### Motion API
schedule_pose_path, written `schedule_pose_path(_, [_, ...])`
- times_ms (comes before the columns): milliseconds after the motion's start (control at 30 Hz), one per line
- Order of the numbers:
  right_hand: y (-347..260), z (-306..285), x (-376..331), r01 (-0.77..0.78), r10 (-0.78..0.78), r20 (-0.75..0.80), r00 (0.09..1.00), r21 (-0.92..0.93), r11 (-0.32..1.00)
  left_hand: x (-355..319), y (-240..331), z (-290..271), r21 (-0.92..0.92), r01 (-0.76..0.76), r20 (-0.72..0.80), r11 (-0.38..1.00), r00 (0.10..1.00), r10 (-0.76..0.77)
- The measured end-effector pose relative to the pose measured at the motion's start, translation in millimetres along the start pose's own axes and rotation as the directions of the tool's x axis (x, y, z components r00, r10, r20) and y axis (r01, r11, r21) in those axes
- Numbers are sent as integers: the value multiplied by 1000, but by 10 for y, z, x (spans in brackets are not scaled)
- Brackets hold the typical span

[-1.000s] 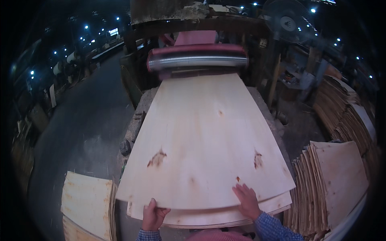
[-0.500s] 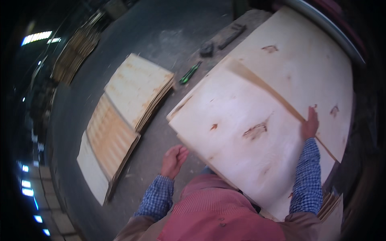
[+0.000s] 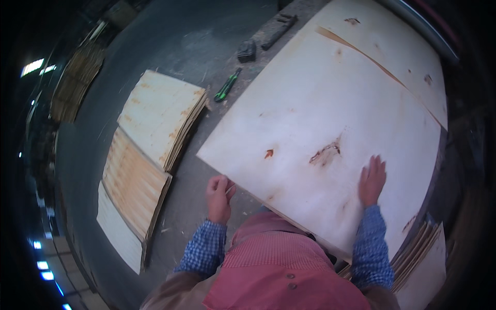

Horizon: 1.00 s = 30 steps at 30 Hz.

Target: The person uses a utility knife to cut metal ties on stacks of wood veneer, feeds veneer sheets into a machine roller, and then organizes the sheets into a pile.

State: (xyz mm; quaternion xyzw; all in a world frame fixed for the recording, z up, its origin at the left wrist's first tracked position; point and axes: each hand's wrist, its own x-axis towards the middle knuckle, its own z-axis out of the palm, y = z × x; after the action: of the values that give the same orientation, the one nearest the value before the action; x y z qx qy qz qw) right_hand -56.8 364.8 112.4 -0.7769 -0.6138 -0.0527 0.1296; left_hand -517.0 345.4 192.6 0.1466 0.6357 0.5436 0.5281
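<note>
A large pale wood veneer sheet (image 3: 294,124) with brown knots lies in front of me, overlapping another veneer sheet (image 3: 398,44) at its far side. My right hand (image 3: 373,181) rests flat on the near sheet, right of a dark split knot, fingers stretched out. Just off the sheet's near left edge is my left hand (image 3: 219,195), its fingers curled and pinched together. A thin pale sliver seems to stick out from them, too small to name for certain.
Left of me stand stacks of veneer pieces (image 3: 163,113). A green-handled cutter knife (image 3: 227,85), a dark block (image 3: 247,50) and a dark bar (image 3: 279,32) lie beyond the sheet's left edge. More veneer sheets (image 3: 421,258) stand at lower right. A metal roller-like edge (image 3: 423,26) curves at the far right.
The near sheet has slid away from me over the other one, covering more of it. My right hand has left its far edge and lies flat nearer me. My left fingers have closed.
</note>
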Motion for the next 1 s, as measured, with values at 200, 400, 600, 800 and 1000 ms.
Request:
schedule_pose_path(200, [-773,-720,-1383,-60,7,287,958,177,982,200,117,8,184,270,654,945,684,-323])
schedule_pose_path(400, [-1202,-1759,-1507,-7,-112,348,931,324,946,-303,1101,585,227,68,838,972,495,-230])
schedule_pose_path(600, [-1130,-1792,-1540,-48,18,193,981,150,988,-264,1222,668,223,109,847,969,469,-248])
schedule_pose_path(800, [-1245,-1560,-1923,8,-44,231,972,156,988,287,298,-222,324,334,744,885,488,-457])
schedule_pose_path(1000, [-1252,-1610,-1937,9,-51,266,963,154,988,302,167,-386,330,332,706,884,535,-464])
